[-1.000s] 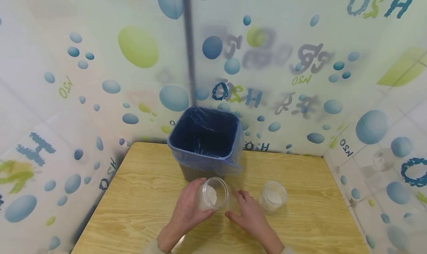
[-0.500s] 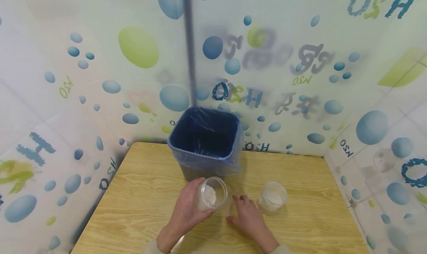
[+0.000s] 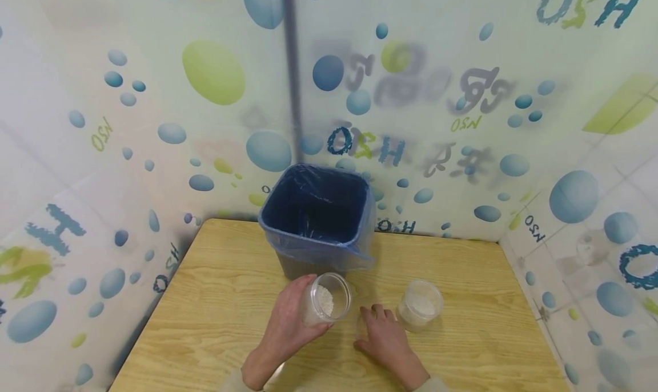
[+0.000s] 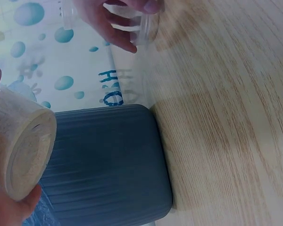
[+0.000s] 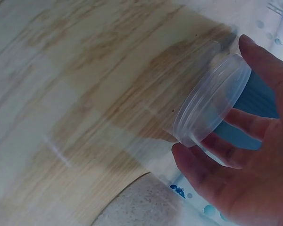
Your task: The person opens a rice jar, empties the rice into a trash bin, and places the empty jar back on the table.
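Note:
My left hand (image 3: 288,320) grips a clear plastic jar (image 3: 336,312) partly filled with white granules. This jar leans with its uncovered mouth toward the right, in front of the bin; its base faces the left wrist camera. My right hand (image 3: 388,338) is low over the table, between that jar and a second one. A clear round lid (image 5: 210,101) sits within its grasp, thumb at one edge and fingertips at the other, close to the tabletop. Just right of this hand stands the second clear jar (image 3: 420,306), upright, with white contents.
A dark bin (image 3: 311,242) lined with a blue bag stands behind the hands, near the back wall. The wooden table (image 3: 216,306) meets patterned walls (image 3: 216,129) at the back and sides.
My right hand has shifted right, away from the held jar and closer to the second jar, with the lid. The left hand and its jar have barely moved.

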`<state>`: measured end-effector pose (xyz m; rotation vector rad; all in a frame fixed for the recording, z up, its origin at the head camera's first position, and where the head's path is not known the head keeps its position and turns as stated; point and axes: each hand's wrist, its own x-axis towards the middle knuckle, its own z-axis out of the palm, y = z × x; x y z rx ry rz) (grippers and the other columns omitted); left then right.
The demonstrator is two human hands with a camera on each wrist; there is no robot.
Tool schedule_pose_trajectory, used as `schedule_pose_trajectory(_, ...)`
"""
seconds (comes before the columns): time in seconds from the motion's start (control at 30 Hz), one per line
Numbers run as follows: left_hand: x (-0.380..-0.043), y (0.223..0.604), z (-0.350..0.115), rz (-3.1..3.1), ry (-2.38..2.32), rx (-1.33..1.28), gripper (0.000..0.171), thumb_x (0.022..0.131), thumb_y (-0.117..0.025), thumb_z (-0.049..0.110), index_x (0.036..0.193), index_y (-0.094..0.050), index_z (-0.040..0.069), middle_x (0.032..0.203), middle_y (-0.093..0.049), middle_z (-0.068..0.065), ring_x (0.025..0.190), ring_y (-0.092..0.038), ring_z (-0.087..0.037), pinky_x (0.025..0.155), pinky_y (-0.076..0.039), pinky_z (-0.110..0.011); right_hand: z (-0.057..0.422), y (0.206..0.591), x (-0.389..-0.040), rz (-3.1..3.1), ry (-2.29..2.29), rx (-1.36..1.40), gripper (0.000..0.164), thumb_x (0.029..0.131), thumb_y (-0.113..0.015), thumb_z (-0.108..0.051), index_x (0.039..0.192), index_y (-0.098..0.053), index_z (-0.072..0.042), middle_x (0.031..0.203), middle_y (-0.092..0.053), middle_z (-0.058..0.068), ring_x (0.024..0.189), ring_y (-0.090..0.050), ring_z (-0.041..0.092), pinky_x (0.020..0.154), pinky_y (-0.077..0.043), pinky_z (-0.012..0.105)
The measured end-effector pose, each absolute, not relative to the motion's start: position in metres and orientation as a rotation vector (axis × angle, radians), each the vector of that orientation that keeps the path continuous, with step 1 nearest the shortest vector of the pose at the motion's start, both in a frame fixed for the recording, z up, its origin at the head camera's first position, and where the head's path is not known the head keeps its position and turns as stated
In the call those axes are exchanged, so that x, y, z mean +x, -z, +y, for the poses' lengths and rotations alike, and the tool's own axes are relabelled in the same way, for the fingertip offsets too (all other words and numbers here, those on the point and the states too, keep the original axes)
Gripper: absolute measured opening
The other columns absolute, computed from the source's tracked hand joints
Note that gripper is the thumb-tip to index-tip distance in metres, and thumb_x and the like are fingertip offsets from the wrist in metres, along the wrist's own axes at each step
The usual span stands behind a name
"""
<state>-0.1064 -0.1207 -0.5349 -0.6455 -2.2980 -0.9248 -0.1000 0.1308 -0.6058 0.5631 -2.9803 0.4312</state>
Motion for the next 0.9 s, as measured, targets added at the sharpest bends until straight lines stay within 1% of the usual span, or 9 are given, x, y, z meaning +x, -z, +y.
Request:
schedule_pose_trajectory(0.1, -0.106, 0.535, -0.121, -2.309, 0.933, -0.645, 0.095, 0.058, -0.095, 0.038, 0.138, -0.056, 0.003, 0.130, -0.065, -0.009, 0.116, -0.062, -0.028, 0.094, -0.053, -0.048, 0.131, 0.607, -0.100, -2.972, -0.405, 0.584, 0.075, 0.067, -0.094, -0.042, 0.125, -0.066, -0.004, 0.112, -0.061, 0.018, 0.096, -0.063, 0.040, 0.063, -0.057, 0.050)
schedule_pose_trajectory(0.23, -0.107, 0.535, -0.121, -2.290, 0.928, -0.653, 0.096, 0.056, -0.095, 0.038, 0.137, -0.056, 0.003, 0.130, -0.065, -0.009, 0.116, -0.063, -0.028, 0.093, -0.053, -0.048, 0.131, 0.607, -0.101, -2.960, -0.377, 0.603, 0.074, 0.066, -0.095, -0.042, 0.124, -0.066, -0.005, 0.110, -0.061, 0.017, 0.094, -0.063, 0.041, 0.061, -0.056, 0.050)
schedule_pose_trajectory(0.43, -0.107, 0.535, -0.121, -2.304, 0.943, -0.641, 0.094, 0.058, -0.095, 0.038, 0.137, -0.056, 0.004, 0.129, -0.065, -0.009, 0.116, -0.063, -0.028, 0.094, -0.053, -0.048, 0.131, 0.608, -0.100, -2.945, -0.403, 0.609, 0.075, 0.065, -0.095, -0.041, 0.124, -0.066, -0.004, 0.110, -0.060, 0.017, 0.095, -0.062, 0.042, 0.062, -0.056, 0.052)
schedule_pose_trajectory(0.53, -0.107, 0.535, -0.121, -2.308, 0.944, -0.640, 0.094, 0.058, -0.095, 0.038, 0.137, -0.056, 0.004, 0.130, -0.065, -0.009, 0.117, -0.062, -0.028, 0.095, -0.053, -0.048, 0.132, 0.608, -0.100, -2.947, -0.424, 0.612, 0.077, 0.065, -0.094, -0.041, 0.126, -0.065, -0.003, 0.112, -0.060, 0.017, 0.097, -0.062, 0.042, 0.065, -0.056, 0.052)
schedule_pose_trajectory(0.63, -0.107, 0.535, -0.121, -2.294, 0.934, -0.643, 0.096, 0.056, -0.095, 0.038, 0.137, -0.056, 0.003, 0.129, -0.065, -0.009, 0.116, -0.062, -0.028, 0.094, -0.053, -0.047, 0.133, 0.607, -0.099, -2.970, -0.459, 0.614, 0.081, 0.067, -0.094, -0.041, 0.130, -0.062, -0.002, 0.119, -0.060, 0.020, 0.101, -0.061, 0.043, 0.072, -0.057, 0.055)
schedule_pose_trajectory(0.7, -0.108, 0.535, -0.121, -2.283, 0.929, -0.647, 0.097, 0.055, -0.096, 0.038, 0.137, -0.056, 0.003, 0.129, -0.065, -0.010, 0.115, -0.062, -0.028, 0.093, -0.053, -0.047, 0.134, 0.606, -0.098, -2.999, -0.493, 0.599, 0.084, 0.069, -0.094, -0.041, 0.134, -0.060, -0.001, 0.126, -0.059, 0.024, 0.107, -0.061, 0.046, 0.080, -0.056, 0.057)
schedule_pose_trajectory(0.77, -0.108, 0.535, -0.121, -2.275, 0.927, -0.650, 0.097, 0.054, -0.096, 0.038, 0.136, -0.056, 0.003, 0.129, -0.065, -0.010, 0.115, -0.063, -0.028, 0.093, -0.053, -0.047, 0.135, 0.603, -0.097, -3.021, -0.532, 0.581, 0.083, 0.074, -0.091, -0.041, 0.137, -0.058, 0.000, 0.132, -0.057, 0.028, 0.112, -0.060, 0.048, 0.088, -0.054, 0.060)
schedule_pose_trajectory(0.83, -0.108, 0.535, -0.121, -2.275, 0.931, -0.648, 0.097, 0.055, -0.095, 0.039, 0.136, -0.056, 0.003, 0.129, -0.065, -0.010, 0.115, -0.063, -0.029, 0.093, -0.053, -0.047, 0.136, 0.598, -0.095, -3.031, -0.563, 0.569, 0.078, 0.079, -0.088, -0.039, 0.139, -0.057, 0.001, 0.136, -0.056, 0.030, 0.117, -0.059, 0.049, 0.093, -0.053, 0.062)
schedule_pose_trajectory(0.9, -0.108, 0.535, -0.121, -2.270, 0.926, -0.647, 0.097, 0.055, -0.095, 0.038, 0.136, -0.056, 0.002, 0.128, -0.065, -0.010, 0.114, -0.063, -0.029, 0.092, -0.053, -0.047, 0.137, 0.589, -0.095, -3.027, -0.600, 0.585, 0.068, 0.086, -0.083, -0.035, 0.138, -0.058, 0.002, 0.136, -0.058, 0.030, 0.118, -0.059, 0.049, 0.094, -0.052, 0.062)
